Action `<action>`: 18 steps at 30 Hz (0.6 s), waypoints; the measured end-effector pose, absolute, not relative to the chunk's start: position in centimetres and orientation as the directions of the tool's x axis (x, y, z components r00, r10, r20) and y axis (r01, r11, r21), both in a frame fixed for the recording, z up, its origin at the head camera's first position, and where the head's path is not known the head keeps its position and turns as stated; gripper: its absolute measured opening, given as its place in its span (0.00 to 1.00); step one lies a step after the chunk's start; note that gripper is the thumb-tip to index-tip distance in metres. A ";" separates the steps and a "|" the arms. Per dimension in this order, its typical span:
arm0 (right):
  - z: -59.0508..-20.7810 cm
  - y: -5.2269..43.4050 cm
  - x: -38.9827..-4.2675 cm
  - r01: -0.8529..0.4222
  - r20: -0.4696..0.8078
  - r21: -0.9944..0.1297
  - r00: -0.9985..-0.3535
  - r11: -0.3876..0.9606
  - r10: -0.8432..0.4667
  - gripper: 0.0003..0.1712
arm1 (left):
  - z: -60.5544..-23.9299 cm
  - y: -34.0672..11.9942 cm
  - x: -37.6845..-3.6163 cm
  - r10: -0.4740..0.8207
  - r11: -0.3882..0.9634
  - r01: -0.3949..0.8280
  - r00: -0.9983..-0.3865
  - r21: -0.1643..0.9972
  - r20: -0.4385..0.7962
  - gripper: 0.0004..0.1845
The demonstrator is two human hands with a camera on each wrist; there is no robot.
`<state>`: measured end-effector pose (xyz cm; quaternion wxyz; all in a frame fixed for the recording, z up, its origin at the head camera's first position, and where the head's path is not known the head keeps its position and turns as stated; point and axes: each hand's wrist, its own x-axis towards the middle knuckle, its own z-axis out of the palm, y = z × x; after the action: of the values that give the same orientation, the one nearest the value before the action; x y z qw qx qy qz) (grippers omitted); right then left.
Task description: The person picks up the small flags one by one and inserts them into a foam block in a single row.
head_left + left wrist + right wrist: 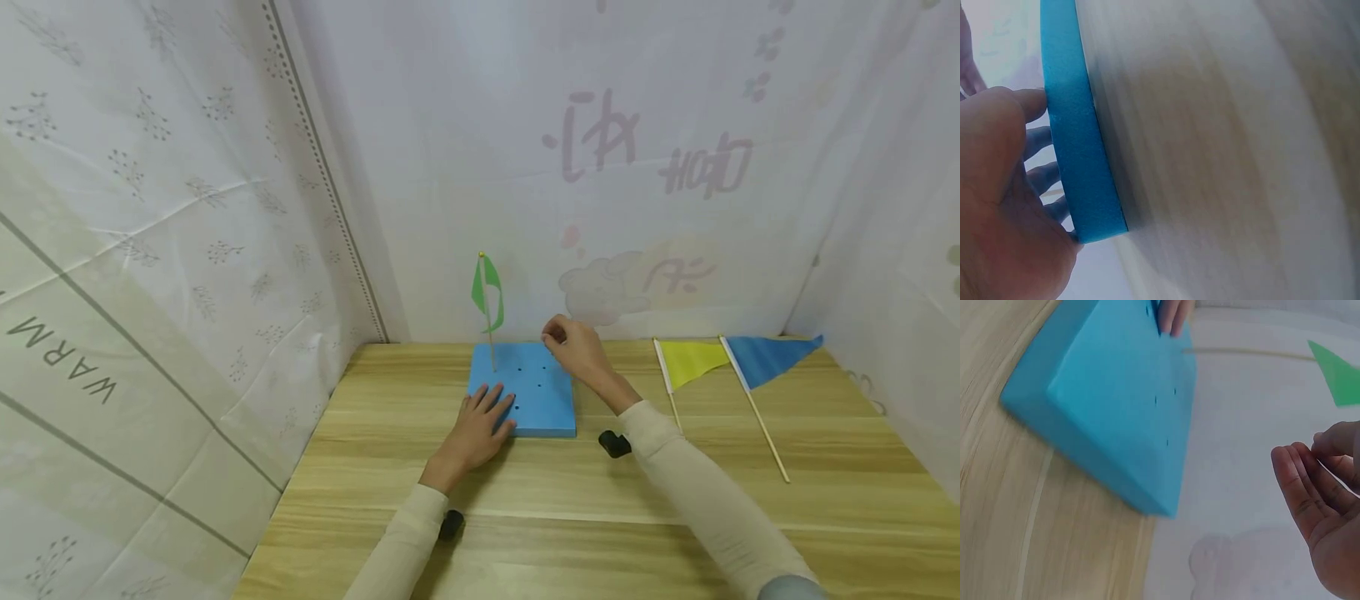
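Observation:
A blue foam block (536, 392) with several small holes lies on the wooden table (525, 500). A green flag (488, 292) on a thin stick stands upright in a hole near the block's back left. My left hand (480, 421) rests flat on the block's front left corner, fingers straight; the left wrist view shows those fingers (1032, 103) over the block's edge (1075, 144). My right hand (568, 340) hovers above the block's back right corner with loosely bent fingers (1304, 481) and holds nothing. In the right wrist view the block (1110, 400) and green flag (1338, 378) show.
A yellow flag (693, 360) and a blue flag (772, 357) lie flat on the table to the right, sticks pointing toward me. Patterned white sheets (187, 250) wall in the table at the left, back and right.

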<state>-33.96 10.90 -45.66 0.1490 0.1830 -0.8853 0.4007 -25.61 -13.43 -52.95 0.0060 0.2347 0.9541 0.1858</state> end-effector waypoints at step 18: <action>-47.4 24.1 -29.9 -0.318 0.335 -0.654 -0.935 0.687 -0.113 0.11 | -52.8 -13.5 -25.5 0.460 0.820 0.457 -0.885 0.345 0.078 0.30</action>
<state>-29.91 24.12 -47.38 0.1353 0.1187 -0.9084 0.3774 -25.48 -13.46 -52.83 0.0044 0.2401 0.9539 0.1799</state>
